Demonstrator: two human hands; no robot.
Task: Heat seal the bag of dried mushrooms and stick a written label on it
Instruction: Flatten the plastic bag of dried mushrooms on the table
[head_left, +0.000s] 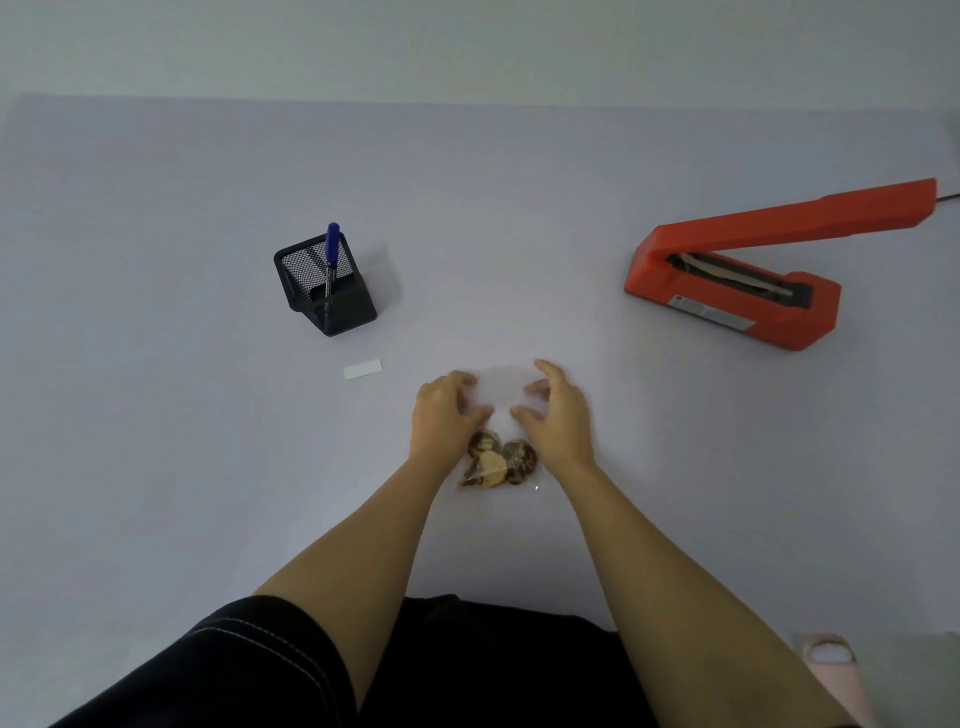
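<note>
A clear plastic bag (500, 400) lies flat on the pale table, with brown dried mushrooms (501, 460) gathered at its near end. My left hand (444, 413) rests on the bag's left side, fingers curled onto the plastic. My right hand (558, 410) presses the bag's right side in the same way. The bag's far, empty end shows between my fingertips. An orange heat sealer (737, 291) stands at the right with its arm raised. A small white label (362, 368) lies left of the bag.
A black mesh pen holder (324, 286) with a blue marker (331, 254) stands behind the label. The sealer's cable (948, 197) runs off the right edge. My dark clothing fills the bottom of the view, and a pink slipper (836, 670) shows at the bottom right.
</note>
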